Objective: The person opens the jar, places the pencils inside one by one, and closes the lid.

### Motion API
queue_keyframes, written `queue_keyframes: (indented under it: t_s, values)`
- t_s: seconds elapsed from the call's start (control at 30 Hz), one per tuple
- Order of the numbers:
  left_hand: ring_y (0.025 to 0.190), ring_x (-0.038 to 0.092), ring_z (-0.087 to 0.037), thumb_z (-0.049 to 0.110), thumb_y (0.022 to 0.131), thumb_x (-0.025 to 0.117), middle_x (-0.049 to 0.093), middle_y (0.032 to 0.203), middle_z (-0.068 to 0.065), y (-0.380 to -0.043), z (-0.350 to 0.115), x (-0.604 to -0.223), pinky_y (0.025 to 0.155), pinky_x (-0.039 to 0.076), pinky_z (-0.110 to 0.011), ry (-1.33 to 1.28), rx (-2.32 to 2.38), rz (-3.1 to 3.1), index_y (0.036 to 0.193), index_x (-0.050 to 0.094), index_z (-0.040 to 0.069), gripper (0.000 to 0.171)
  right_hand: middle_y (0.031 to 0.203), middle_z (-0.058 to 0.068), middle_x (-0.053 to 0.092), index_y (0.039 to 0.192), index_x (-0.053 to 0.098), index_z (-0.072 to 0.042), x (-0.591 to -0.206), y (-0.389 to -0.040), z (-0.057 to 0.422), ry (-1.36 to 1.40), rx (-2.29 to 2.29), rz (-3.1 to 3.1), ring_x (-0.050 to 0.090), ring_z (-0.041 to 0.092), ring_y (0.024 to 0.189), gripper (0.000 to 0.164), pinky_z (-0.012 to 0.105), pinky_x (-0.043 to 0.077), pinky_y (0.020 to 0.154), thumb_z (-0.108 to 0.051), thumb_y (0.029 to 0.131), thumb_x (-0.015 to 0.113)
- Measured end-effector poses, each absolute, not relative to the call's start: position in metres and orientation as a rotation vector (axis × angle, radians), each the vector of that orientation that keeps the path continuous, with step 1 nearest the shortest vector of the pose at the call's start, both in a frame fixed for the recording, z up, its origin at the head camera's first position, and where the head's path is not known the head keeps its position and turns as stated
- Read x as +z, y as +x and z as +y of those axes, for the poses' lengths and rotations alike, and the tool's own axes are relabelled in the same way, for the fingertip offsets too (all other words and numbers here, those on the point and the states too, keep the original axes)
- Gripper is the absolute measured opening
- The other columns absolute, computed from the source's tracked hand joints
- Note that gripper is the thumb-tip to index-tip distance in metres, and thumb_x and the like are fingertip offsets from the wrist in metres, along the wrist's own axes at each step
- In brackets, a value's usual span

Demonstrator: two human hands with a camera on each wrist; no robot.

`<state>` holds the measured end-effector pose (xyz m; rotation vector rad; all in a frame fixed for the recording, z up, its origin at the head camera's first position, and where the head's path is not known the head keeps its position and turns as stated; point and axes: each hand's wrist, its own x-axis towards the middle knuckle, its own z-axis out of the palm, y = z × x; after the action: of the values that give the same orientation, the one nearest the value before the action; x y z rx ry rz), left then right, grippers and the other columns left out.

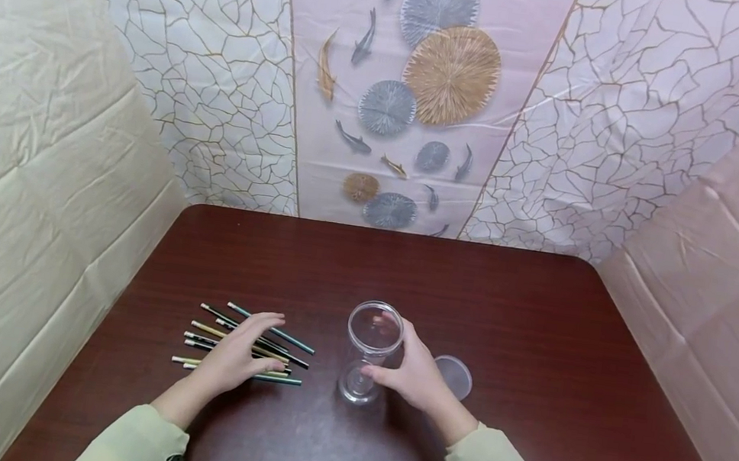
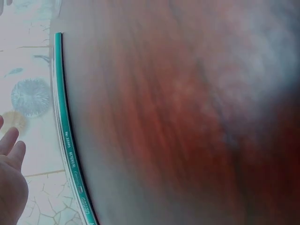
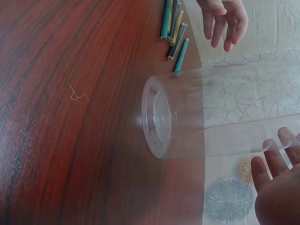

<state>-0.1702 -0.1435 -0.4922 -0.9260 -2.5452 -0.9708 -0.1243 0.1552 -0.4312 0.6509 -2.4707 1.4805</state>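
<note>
A clear, lidless jar (image 1: 358,394) stands upright on the table. My right hand (image 1: 417,375) holds it from the right side, thumb in front and fingers behind. In the right wrist view the jar (image 3: 187,117) lies across the picture, with fingertips (image 3: 269,161) at its wall. Over a loose bunch of pencils (image 1: 208,330) is my left hand (image 1: 236,356), thumb and fingers spread apart. Whether it touches any pencil cannot be told. One green pencil (image 2: 65,117) shows sharply in the left wrist view.
A round translucent lid (image 1: 454,378) lies flat on the table, right of the jar and partly behind the right hand. The dark red-brown table (image 1: 365,268) ends at a patterned back curtain (image 1: 234,91). Pale fabric walls (image 1: 22,180) close both sides.
</note>
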Motion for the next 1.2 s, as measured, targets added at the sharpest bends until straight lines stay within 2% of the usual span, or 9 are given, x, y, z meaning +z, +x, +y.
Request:
queue_keyframes:
  t_s: [0.1, 0.17, 0.27, 0.43, 0.57, 0.7, 0.9, 1.13, 1.2]
  values:
    - [0.113, 0.04, -0.014, 0.032, 0.062, 0.076, 0.044, 0.123, 0.002, -0.17, -0.139, -0.492, 0.088, 0.035, -0.032, -0.914, -0.985, -2.558, 0.119, 0.047, 0.014, 0.067, 0.118, -0.003, 0.051, 0.124, 0.036, -0.008, -0.441, -0.128, 0.161, 0.63, 1.442, -2.498, 0.046, 0.011, 0.109, 0.077, 0.027, 0.031, 0.093, -0.027, 0.062, 0.078]
    - [0.113, 0.04, -0.012, 0.033, 0.062, 0.076, 0.044, 0.123, 0.003, -0.17, -0.136, -0.491, 0.088, 0.035, -0.032, -0.911, -0.998, -2.558, 0.119, 0.046, 0.014, 0.067, 0.118, -0.006, 0.051, 0.124, 0.036, -0.008, -0.443, -0.129, 0.163, 0.619, 1.441, -2.5, 0.045, 0.009, 0.109, 0.078, 0.029, 0.031, 0.093, -0.03, 0.061, 0.077]
    - [0.113, 0.04, -0.011, 0.033, 0.061, 0.076, 0.044, 0.123, 0.003, -0.17, -0.131, -0.49, 0.088, 0.035, -0.031, -0.923, -1.012, -2.552, 0.119, 0.047, 0.012, 0.068, 0.119, -0.006, 0.051, 0.125, 0.036, -0.009, -0.443, -0.128, 0.166, 0.61, 1.42, -2.51, 0.045, 0.008, 0.11, 0.079, 0.031, 0.031, 0.092, -0.032, 0.061, 0.077]
    - [0.112, 0.041, -0.012, 0.033, 0.06, 0.077, 0.044, 0.123, 0.003, -0.168, -0.119, -0.484, 0.087, 0.036, -0.032, -0.94, -1.041, -2.527, 0.122, 0.045, 0.011, 0.073, 0.122, -0.002, 0.048, 0.129, 0.031, -0.018, -0.442, -0.127, 0.168, 0.613, 1.41, -2.544, 0.042, 0.011, 0.112, 0.085, 0.033, 0.03, 0.093, -0.03, 0.06, 0.078]
    - [0.112, 0.041, -0.012, 0.034, 0.06, 0.076, 0.043, 0.124, 0.002, -0.166, -0.108, -0.478, 0.087, 0.037, -0.033, -0.952, -1.078, -2.543, 0.125, 0.042, 0.014, 0.076, 0.124, 0.003, 0.045, 0.132, 0.026, -0.017, -0.443, -0.123, 0.172, 0.603, 1.412, -2.544, 0.039, 0.015, 0.115, 0.093, 0.036, 0.028, 0.095, -0.029, 0.058, 0.08]
    - [0.112, 0.041, -0.013, 0.036, 0.058, 0.077, 0.043, 0.124, 0.002, -0.166, -0.099, -0.474, 0.086, 0.038, -0.034, -0.947, -1.088, -2.572, 0.125, 0.041, 0.015, 0.079, 0.126, 0.004, 0.045, 0.133, 0.023, -0.012, -0.442, -0.118, 0.18, 0.563, 1.407, -2.569, 0.038, 0.016, 0.116, 0.095, 0.038, 0.027, 0.095, -0.029, 0.058, 0.079]
    - [0.112, 0.042, -0.018, 0.037, 0.059, 0.076, 0.043, 0.124, -0.002, -0.171, -0.088, -0.464, 0.085, 0.039, -0.037, -0.978, -1.092, -2.567, 0.128, 0.037, 0.016, 0.082, 0.126, 0.006, 0.044, 0.134, 0.024, -0.009, -0.433, -0.117, 0.195, 0.508, 1.397, -2.57, 0.038, 0.02, 0.115, 0.095, 0.044, 0.028, 0.093, -0.021, 0.058, 0.08]
    - [0.11, 0.043, -0.017, 0.03, 0.056, 0.079, 0.044, 0.121, -0.003, -0.165, -0.096, -0.464, 0.084, 0.039, -0.038, -0.92, -1.128, -2.593, 0.127, 0.037, 0.016, 0.084, 0.127, 0.003, 0.042, 0.135, 0.023, -0.011, -0.434, -0.118, 0.192, 0.591, 1.359, -2.654, 0.038, 0.019, 0.114, 0.095, 0.041, 0.03, 0.093, -0.037, 0.061, 0.076]
    - [0.111, 0.042, -0.017, 0.031, 0.057, 0.079, 0.043, 0.122, -0.003, -0.163, -0.096, -0.465, 0.084, 0.039, -0.039, -0.93, -1.132, -2.61, 0.128, 0.036, 0.016, 0.084, 0.126, 0.002, 0.042, 0.135, 0.024, -0.011, -0.436, -0.115, 0.19, 0.572, 1.362, -2.653, 0.039, 0.018, 0.113, 0.095, 0.04, 0.031, 0.092, -0.035, 0.06, 0.077]
